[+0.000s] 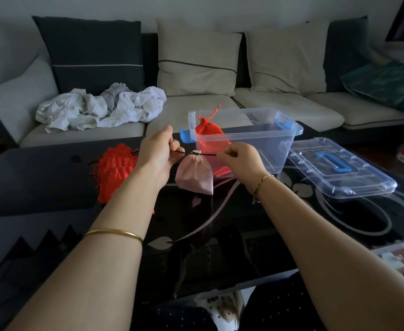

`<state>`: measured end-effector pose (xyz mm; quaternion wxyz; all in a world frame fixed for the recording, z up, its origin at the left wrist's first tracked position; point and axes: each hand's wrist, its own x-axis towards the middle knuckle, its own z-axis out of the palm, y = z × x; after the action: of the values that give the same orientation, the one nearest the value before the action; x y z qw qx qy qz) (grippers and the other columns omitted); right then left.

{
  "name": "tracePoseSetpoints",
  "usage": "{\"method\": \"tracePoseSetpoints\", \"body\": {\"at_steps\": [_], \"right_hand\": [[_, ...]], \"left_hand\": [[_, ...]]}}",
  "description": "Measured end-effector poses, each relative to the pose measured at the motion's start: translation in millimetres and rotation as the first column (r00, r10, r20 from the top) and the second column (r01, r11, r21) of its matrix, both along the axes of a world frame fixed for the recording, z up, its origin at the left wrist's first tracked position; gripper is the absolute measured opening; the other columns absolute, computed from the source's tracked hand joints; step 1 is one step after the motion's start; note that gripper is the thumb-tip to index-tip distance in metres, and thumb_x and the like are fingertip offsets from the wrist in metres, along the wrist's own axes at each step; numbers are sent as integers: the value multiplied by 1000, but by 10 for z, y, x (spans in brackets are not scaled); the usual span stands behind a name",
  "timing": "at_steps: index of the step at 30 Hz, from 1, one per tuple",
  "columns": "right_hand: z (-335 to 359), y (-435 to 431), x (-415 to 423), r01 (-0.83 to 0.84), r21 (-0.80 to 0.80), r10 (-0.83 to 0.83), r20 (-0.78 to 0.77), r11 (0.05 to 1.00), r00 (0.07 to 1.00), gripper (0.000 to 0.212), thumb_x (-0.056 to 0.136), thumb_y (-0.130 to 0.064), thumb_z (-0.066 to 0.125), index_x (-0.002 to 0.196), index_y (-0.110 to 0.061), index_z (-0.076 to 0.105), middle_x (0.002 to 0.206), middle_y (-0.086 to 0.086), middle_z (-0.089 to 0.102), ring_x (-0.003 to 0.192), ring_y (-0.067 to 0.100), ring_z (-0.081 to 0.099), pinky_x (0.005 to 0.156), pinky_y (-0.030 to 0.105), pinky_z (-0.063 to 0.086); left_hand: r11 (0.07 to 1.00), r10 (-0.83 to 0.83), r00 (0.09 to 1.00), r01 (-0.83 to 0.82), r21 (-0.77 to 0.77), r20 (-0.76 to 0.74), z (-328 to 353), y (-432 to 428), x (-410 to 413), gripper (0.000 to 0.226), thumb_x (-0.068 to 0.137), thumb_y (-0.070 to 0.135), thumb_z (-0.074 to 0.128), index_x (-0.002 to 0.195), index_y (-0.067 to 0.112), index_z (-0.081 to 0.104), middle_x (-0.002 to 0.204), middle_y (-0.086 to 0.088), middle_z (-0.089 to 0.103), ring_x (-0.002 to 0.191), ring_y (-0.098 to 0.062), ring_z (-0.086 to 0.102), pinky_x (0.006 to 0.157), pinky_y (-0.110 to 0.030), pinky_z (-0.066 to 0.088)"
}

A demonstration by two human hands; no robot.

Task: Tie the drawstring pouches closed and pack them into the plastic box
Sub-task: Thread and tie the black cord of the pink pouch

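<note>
While each hand (158, 149) (240, 156) pinches a cord end, the pink pouch (194, 174) hangs over the desk (53, 177) centre, beside the box (248, 130); uneven pulling could slip the knot.

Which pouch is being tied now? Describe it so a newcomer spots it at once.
On the dark glass table stands a clear plastic box. Just in front of it, between the left hand and right hand, is the pink pouch, its dark cord pulled sideways. The pouch in the box and the pile at left are red.
</note>
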<state>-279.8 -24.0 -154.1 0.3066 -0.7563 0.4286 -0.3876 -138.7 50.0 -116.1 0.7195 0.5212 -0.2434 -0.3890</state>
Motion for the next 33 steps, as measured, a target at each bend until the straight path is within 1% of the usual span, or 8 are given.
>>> {"method": "tracePoseSetpoints", "body": {"at_steps": [5,11,18,21,24,27,31,33], "right_hand": [[-56,-32,57,30,12,-29,-104,999,994,26,85,-8,55,83,17,60,70,13,49,66,19,42,61,28,37],[9,-18,39,73,-52,-75,-43,996,996,23,86,-14,55,79,8,57,74,19,61,67,34,56,60,33,50],[111,101,138,-73,-308,46,-94,949,995,9,84,-10,59,77,-4,61,82,-1,51,80,14,44,62,22,26],[85,62,134,-56,-241,33,-98,969,995,2,81,-10,63,81,-9,64,90,2,55,85,15,47,64,18,27],[68,39,115,18,-148,-14,28,989,999,22,76,-10,67,72,-22,50,90,0,54,82,13,44,59,15,33],[91,99,133,-67,-71,71,56,995,996,19,79,-5,64,77,-17,49,75,-8,53,76,14,50,64,12,38],[126,165,148,-196,44,193,67,980,979,6,81,5,55,79,-1,54,81,31,63,70,23,53,72,31,45],[127,164,161,-219,111,211,81,969,974,13,83,4,55,96,6,55,73,21,63,70,16,54,71,28,45]], "left_hand": [[987,-113,987,99,-128,-110,89,1,-143,39,99,22,41,61,16,34,42,6,31,43,-11,31,60,-27,48],[967,-243,924,206,151,294,-50,18,-150,22,90,9,60,68,9,58,59,-2,50,50,-11,45,52,-23,43],[925,-346,739,165,343,578,-163,0,-147,17,81,13,70,68,5,64,59,-6,53,55,-16,46,52,-23,40],[929,-314,777,133,345,546,-184,-15,-137,22,89,14,61,68,9,63,60,-3,55,53,-13,48,52,-22,41],[922,-313,832,151,356,458,-187,-19,-122,26,95,14,53,71,8,63,60,-3,54,52,-12,47,52,-22,41],[925,-308,855,167,341,417,-177,-19,-135,27,95,12,51,70,6,61,60,-4,52,53,-14,45,52,-23,40],[924,-315,837,163,345,447,-187,-30,-151,28,94,14,51,69,8,59,63,-5,53,57,-15,47,61,-28,42],[924,-316,831,161,346,458,-192,-32,-145,29,95,14,49,68,9,58,62,-5,52,57,-15,47,60,-29,42]]}}
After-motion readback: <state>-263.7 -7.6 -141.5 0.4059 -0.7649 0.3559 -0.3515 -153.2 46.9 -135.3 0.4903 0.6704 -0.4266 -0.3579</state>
